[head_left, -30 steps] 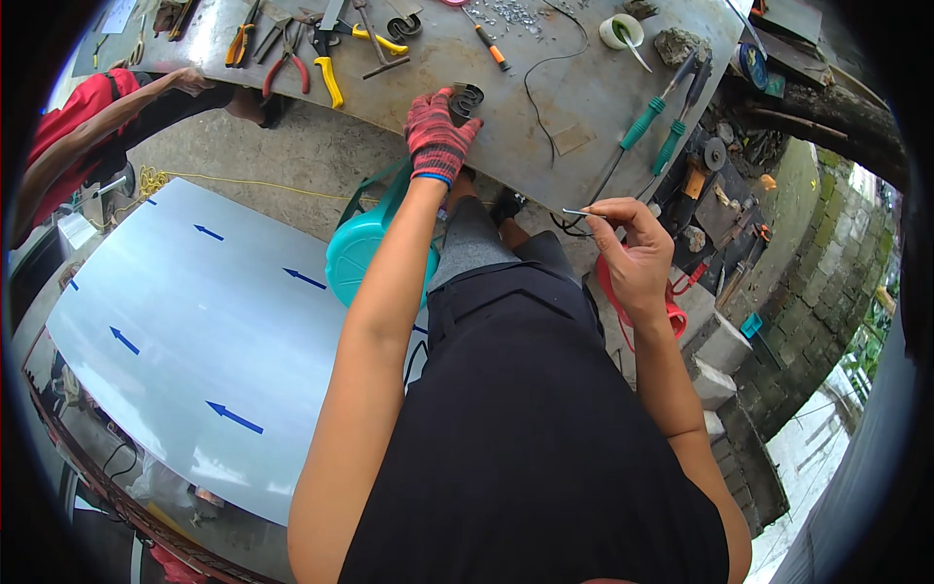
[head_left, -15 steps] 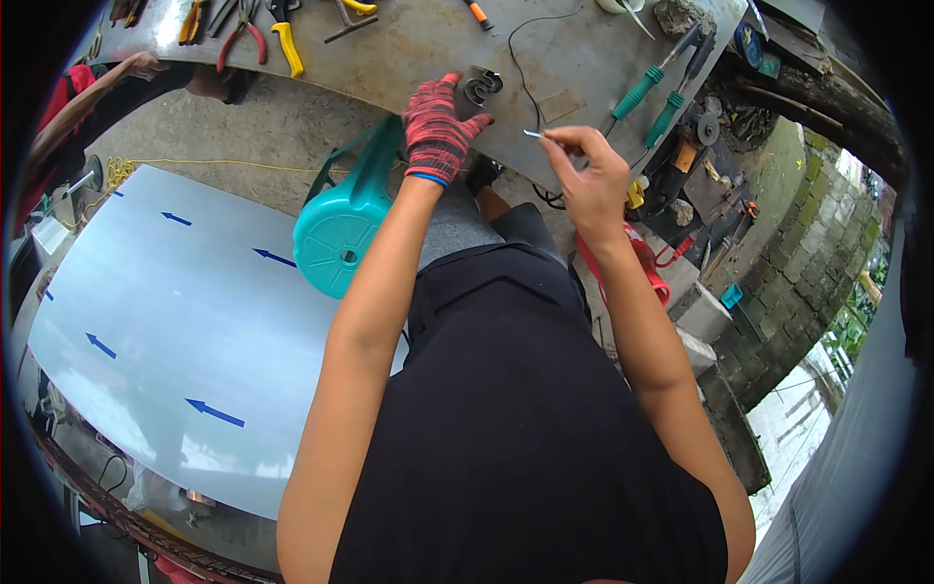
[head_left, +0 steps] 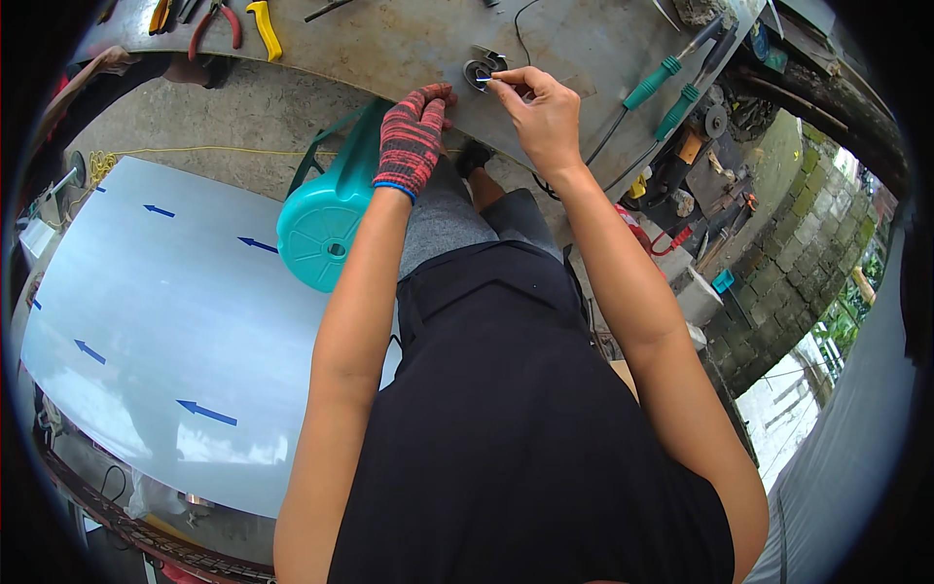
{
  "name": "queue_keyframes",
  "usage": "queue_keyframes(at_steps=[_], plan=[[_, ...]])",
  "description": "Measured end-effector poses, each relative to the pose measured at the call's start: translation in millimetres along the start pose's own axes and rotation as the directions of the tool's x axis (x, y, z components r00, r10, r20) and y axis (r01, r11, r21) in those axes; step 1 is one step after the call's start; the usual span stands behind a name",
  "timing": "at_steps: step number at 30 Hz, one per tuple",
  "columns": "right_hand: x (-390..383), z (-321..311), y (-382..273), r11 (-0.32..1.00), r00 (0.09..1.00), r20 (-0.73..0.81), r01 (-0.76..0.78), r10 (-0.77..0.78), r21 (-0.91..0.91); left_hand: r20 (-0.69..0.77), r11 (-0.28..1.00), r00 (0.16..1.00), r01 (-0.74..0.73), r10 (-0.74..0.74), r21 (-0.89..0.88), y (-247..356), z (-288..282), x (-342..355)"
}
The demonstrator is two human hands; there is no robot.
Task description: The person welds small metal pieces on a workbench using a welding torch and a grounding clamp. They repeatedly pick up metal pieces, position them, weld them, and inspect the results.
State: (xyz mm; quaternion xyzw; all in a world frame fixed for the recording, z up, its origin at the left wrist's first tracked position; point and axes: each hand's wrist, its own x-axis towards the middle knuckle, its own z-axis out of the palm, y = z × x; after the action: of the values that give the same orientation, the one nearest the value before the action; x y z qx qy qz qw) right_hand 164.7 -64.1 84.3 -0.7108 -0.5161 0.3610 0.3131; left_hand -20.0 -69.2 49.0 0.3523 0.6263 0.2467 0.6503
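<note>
My bare right hand (head_left: 545, 117) pinches a small, thin, pale strip (head_left: 484, 80) between thumb and fingertips. The strip's tip is over a small round dark metal piece (head_left: 475, 73) with curved, S-like bands, lying on the metal worktable (head_left: 409, 49). I cannot tell whether they touch. To its left, my left hand (head_left: 411, 136), in a red-and-black knit glove with a blue cuff, hovers at the table's near edge. Its fingers are bent together, apart from the round piece; anything between them is hidden.
Red-handled pliers (head_left: 233, 27) and a yellow-handled tool (head_left: 263, 34) lie far left; two teal-handled tools (head_left: 654, 83) lie right. A teal plastic stool (head_left: 321, 234) stands beside my left forearm, near a pale panel (head_left: 195, 321) with blue arrows. Another person's arm (head_left: 107, 63) shows at left.
My left hand has come away from the round metal piece, moving left and nearer. My right hand has moved left and farther, bringing the strip over that piece. The view has shifted slightly.
</note>
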Motion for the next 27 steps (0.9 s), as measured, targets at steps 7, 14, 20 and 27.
queue_keyframes(at_steps=[7, 14, 20, 27], plan=[[-1, 6, 0, 0.984, 0.987, 0.016, -0.159, 0.158, 0.081, 0.018, 0.997, 0.998, 0.061, -0.06, -0.038, 7, 0, 7], [5, 16, 11, 0.975, 0.982, -0.021, 0.185, -0.189, -0.125, 0.063, 0.995, 0.995, 0.085, -0.081, -0.053, 9, -1, 11], [4, 23, 16, 0.932, 0.955, 0.001, 0.291, -0.298, -0.218, 0.048, 0.994, 0.993, 0.107, -0.105, -0.038, 12, 1, 12], [2, 27, 17, 0.918, 0.946, 0.018, 0.318, -0.323, -0.235, 0.028, 0.993, 0.993, 0.117, -0.116, -0.019, 18, 5, 15]])
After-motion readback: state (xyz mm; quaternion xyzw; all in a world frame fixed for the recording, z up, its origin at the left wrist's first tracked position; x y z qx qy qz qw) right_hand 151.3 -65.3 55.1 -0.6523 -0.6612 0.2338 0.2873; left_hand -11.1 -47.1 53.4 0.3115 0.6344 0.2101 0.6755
